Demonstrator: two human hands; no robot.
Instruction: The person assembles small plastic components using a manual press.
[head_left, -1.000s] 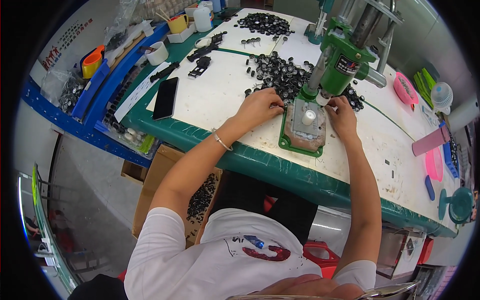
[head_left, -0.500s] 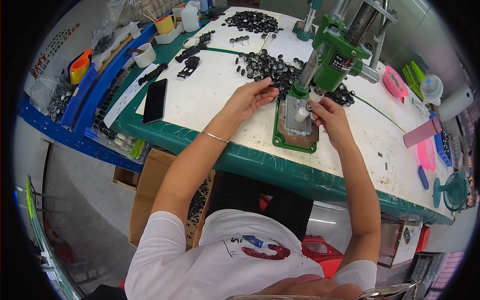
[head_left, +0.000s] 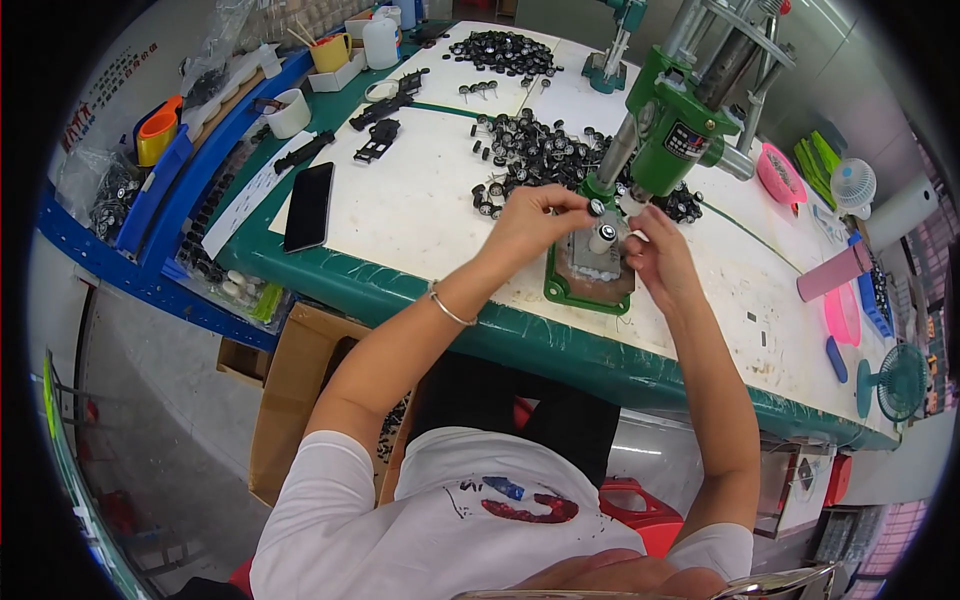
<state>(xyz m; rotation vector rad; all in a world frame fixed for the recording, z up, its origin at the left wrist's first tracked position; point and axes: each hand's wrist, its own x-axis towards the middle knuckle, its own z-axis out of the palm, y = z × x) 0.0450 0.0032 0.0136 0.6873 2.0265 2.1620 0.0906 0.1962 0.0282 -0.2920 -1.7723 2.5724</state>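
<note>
My left hand pinches a small black wheel between thumb and fingertips, left of the press head. Just below it, another wheel lies on top of the white cylindrical holder on the base plate. On the other side of the holder is my right hand, its fingers loosely bent and apart, with nothing visible in them. Its fingertips are close to the white tip beneath the green hand press. The press stands on a green base.
Behind the press lies a heap of black wheels, with another heap farther back. Black chassis parts and a phone lie to the left. At right are a pink cylinder, a pink basket and a green fan.
My left hand has moved right from the wheel heap to the holder, bringing a wheel. My right hand has let go of a wheel, and one now sits on the holder.
</note>
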